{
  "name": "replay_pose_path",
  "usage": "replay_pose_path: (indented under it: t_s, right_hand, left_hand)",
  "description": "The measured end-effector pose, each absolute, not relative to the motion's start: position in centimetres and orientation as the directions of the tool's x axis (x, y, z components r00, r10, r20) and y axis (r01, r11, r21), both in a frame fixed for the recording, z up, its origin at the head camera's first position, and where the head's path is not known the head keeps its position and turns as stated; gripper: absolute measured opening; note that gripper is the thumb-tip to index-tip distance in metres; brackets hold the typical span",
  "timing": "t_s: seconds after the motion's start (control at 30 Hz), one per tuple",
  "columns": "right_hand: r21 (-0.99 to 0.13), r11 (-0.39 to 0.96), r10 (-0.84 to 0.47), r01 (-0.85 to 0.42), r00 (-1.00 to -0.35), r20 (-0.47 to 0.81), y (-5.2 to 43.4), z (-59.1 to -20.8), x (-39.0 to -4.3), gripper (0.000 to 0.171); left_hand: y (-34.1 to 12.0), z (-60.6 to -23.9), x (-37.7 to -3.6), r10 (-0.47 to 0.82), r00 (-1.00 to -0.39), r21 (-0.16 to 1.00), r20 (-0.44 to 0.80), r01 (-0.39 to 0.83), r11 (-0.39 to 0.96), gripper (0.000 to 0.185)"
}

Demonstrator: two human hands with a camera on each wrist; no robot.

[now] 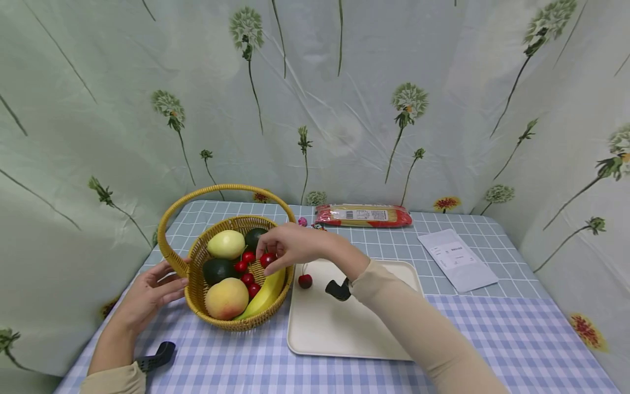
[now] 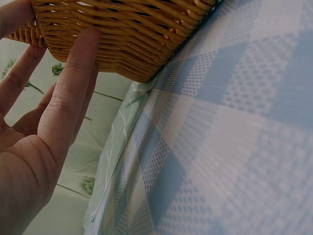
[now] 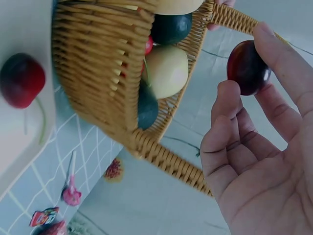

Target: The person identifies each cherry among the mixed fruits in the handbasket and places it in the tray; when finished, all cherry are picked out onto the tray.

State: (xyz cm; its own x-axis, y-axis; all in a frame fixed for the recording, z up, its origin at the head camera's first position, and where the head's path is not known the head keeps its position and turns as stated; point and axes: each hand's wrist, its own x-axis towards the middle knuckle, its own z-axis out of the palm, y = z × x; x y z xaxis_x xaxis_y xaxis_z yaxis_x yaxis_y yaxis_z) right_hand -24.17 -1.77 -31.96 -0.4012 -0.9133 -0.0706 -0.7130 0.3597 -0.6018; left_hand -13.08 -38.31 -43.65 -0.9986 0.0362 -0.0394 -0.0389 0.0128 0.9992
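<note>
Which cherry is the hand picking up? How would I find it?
Find the woven basket of fruit on the checked tablecloth, left of the white tray. The right hand reaches over its rim, pinching one cherry in its fingertips. Other cherries lie loose in the basket and one sits alone on the tray; only this one is held.

Bright, even light with soft shadows; head view bows at its edges, both wrist views dimmer, bluish

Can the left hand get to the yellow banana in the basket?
Probably yes. The left hand rests on the woven wicker basket, and the yellow banana lies uncovered by the near rim, though the right hand hovers close.
</note>
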Motion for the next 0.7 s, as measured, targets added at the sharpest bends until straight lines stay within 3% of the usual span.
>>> replay_pose_path:
  t_s: [0.43, 0.7]
  right_hand:
    - [-0.625, 0.394, -0.879, -0.674, -0.475, -0.042, 2.5, -32.7, -23.8, 0.037]
    - [-0.662, 0.408, -0.855, -0.628, -0.517, -0.037, 4.9, -33.9, -23.8, 0.034]
  left_hand:
    - [-38.3, -43.7, -12.9, 0.059, -0.998, 1.0, -0.012, -0.012, -0.003, 0.047]
    - [-38.3, -43.6, -12.9, 0.065, -0.998, 1.0, -0.018, -0.018, -0.006, 0.046]
